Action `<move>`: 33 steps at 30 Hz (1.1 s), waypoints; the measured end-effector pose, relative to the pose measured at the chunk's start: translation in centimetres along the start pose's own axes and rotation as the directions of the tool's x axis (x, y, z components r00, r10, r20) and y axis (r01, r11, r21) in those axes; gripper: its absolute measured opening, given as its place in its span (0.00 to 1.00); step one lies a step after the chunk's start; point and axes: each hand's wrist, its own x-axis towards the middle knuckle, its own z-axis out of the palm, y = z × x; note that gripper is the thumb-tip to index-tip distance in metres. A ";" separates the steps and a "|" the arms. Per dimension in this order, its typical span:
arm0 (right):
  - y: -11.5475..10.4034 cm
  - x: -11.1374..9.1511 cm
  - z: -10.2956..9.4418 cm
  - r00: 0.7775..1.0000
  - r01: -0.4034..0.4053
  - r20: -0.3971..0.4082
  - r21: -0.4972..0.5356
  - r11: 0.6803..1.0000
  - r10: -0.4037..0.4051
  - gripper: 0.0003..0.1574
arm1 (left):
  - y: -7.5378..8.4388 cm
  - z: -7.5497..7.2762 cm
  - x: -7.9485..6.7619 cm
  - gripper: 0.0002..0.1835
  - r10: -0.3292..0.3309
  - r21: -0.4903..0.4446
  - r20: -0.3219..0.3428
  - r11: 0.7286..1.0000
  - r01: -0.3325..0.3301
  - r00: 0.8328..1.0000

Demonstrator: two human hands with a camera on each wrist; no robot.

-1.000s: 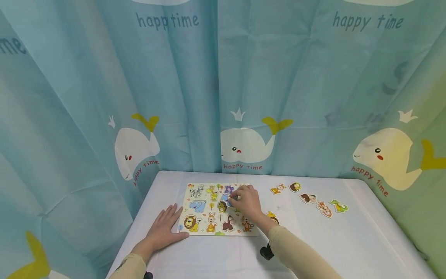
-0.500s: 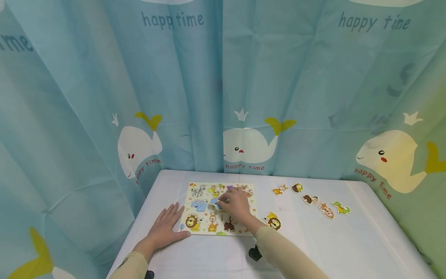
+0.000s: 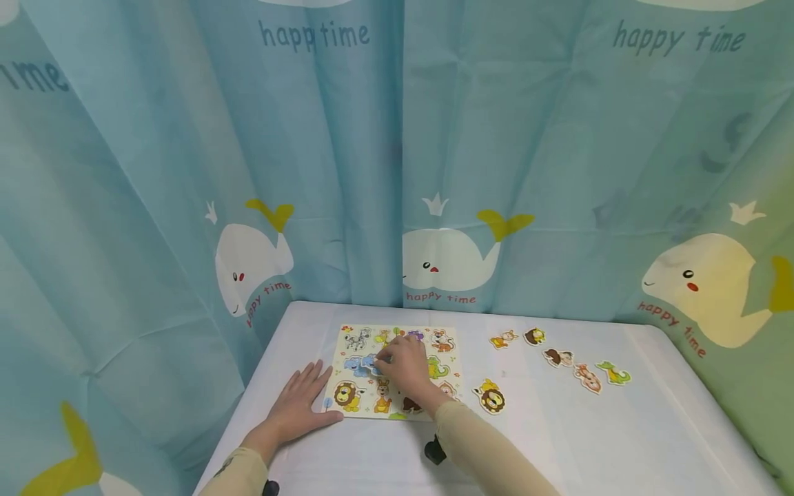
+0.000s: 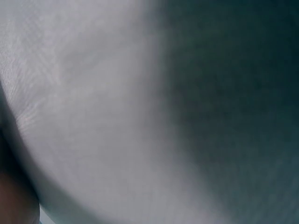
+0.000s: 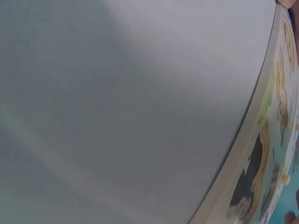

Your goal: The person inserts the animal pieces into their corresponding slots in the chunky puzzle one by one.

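Observation:
An animal puzzle board (image 3: 397, 415) lies on the white table, printed with a zebra, lion, kangaroo and other animals. Over its left half my right hand (image 3: 406, 365) pinches a blue elephant puzzle piece (image 3: 370, 364) between thumb and fingers. The piece overlaps the printed elephant (image 3: 353, 366) in the head view. My left hand (image 3: 300, 399) rests with spread fingers at the board's left edge, its thumb along the lower left corner. The right wrist view catches the board's edge (image 5: 243, 135) along its right side. Mostly blurred cloth fills the left wrist view.
Right of the board lies a lion piece (image 3: 491, 397). Farther right are a kangaroo piece (image 3: 504, 339), a hedgehog piece (image 3: 534, 336), a gorilla piece (image 3: 559, 357), a monkey-like piece (image 3: 587, 378) and a green crocodile piece (image 3: 613, 373). A blue curtain (image 3: 347, 172) hangs behind the table.
My right hand has moved left across the board with the elephant piece, from the middle column to the printed elephant. My left hand stays at the board's left edge.

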 end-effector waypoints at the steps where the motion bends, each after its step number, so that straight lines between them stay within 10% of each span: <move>1: -0.1 0.1 0.1 1.000 0.001 -0.001 -0.008 1.000 -0.001 0.06 | 0.0 0.0 0.0 0.58 0.001 0.004 0.001 1.000 -0.001 1.000; 33: -2.7 0.9 2.5 1.000 -0.016 -0.001 -0.046 0.999 0.016 0.07 | 0.2 -0.1 -0.1 0.57 0.000 0.010 -0.009 1.000 0.000 1.000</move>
